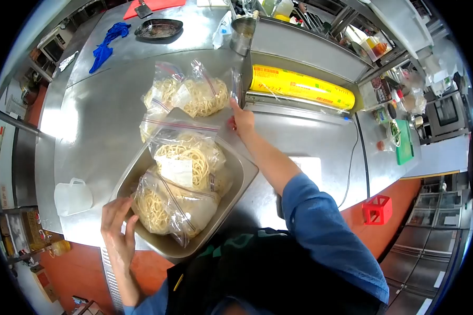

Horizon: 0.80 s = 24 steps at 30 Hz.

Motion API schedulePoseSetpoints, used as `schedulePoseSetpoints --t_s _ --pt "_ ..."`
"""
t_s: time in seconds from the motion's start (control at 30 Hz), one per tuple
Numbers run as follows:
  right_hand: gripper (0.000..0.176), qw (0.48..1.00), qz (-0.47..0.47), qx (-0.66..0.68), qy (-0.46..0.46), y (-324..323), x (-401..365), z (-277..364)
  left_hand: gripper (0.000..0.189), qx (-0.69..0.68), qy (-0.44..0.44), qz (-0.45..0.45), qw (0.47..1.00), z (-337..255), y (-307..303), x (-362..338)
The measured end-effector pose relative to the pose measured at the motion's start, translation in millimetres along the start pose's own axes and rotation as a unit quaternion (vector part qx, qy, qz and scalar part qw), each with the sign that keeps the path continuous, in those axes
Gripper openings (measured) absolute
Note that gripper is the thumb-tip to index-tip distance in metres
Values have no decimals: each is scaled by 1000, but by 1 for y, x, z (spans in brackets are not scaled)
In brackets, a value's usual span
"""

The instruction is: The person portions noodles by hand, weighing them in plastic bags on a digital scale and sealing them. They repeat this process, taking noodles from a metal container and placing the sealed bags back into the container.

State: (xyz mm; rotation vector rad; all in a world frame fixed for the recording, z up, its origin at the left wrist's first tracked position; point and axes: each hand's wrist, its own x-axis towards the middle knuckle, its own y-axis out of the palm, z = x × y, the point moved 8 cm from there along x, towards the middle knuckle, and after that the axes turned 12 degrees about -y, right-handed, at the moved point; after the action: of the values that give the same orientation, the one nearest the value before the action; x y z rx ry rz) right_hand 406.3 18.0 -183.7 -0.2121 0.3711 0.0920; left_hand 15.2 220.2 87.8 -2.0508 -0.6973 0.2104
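In the head view, our left hand is at the tray's left rim, lower left of centre, thumb and fingers parted. Our right hand is at upper centre, beside the yellow roll's holder; we cannot tell whether it grips anything. Noodle bags lie in the tray, with more bags on the counter above it. The tray sits by the counter's near edge. We have bare steel left of the bags, down to the jug, and right of our right forearm.
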Motion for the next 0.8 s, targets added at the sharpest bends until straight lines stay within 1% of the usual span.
schedulePoseSetpoints --t_s 0.03,0.07,0.1,0.13,0.17,0.2,0.23,0.27,0.3,0.33,0.37,0.4,0.43,0.47,0.5,0.53,0.6,0.63,0.67,0.7,0.73,0.77,0.8 --pt "45 999 33 0 9 5 9 -1 31 -8 -1 6 1000 -1 1 0" --pt "45 999 30 7 7 11 21 -4 30 -16 2 11 1000 -5 2 0" --pt "41 995 56 70 -47 27 44 -7 28 -24 20 6 1000 -15 1 4" --pt "37 982 82 133 -105 38 60 4 28 -20 31 2 999 -26 0 7" --pt "30 971 47 -22 -234 30 61 33 28 -31 46 3 998 -38 -1 7" --pt "30 970 43 -14 -238 23 59 51 29 -41 61 5 997 -49 -2 7" --pt "26 884 87 -143 -436 21 36 102 29 -61 77 -1 995 -61 -2 5" --pt "23 740 127 -266 -605 20 -6 141 29 -62 79 -3 995 -71 1 4" --pt "16 703 165 -309 -619 12 -37 164 29 -84 118 6 989 -87 4 -1" --pt "15 666 177 -314 -653 -3 -58 181 29 -105 156 16 982 -103 8 -7" --pt "15 627 189 -318 -685 -20 -77 196 28 -133 166 42 976 -118 17 -13" --pt "14 629 198 -375 -652 -41 -92 212 28 -162 173 71 969 -132 26 -21" --pt "14 599 185 -406 -665 -64 -119 232 28 -164 167 76 969 -139 35 -27" --pt "14 602 189 -409 -659 -85 -135 244 29 -163 191 134 959 -151 52 -37" --pt "15 556 202 -470 -655 -101 -149 247 31 -164 216 192 943 -159 69 -47" --pt "15 507 216 -529 -645 -113 -162 244 31 -172 214 200 941 -156 89 -52" --pt "19 693 259 -436 -512 -144 -174 225 53 -134 277 202 930 -154 127 -70" --pt "19 699 265 -438 -499 -153 -189 211 64 -145 255 190 937 -156 131 -67" --pt "20 718 291 -437 -457 -161 -200 194 77 -153 233 176 944 -159 134 -60" --pt "21 733 315 -434 -418 -167 -211 181 85 -149 194 170 955 -159 139 -53" --pt "21 738 318 -432 -409 -175 -225 176 93 -143 156 163 964 -159 142 -45" --pt "20 727 343 -411 -430 -180 -245 175 93 -142 155 172 962 -168 146 -43" --pt "20 714 367 -390 -451 -184 -262 175 77 -177 212 95 957 -185 134 -43"
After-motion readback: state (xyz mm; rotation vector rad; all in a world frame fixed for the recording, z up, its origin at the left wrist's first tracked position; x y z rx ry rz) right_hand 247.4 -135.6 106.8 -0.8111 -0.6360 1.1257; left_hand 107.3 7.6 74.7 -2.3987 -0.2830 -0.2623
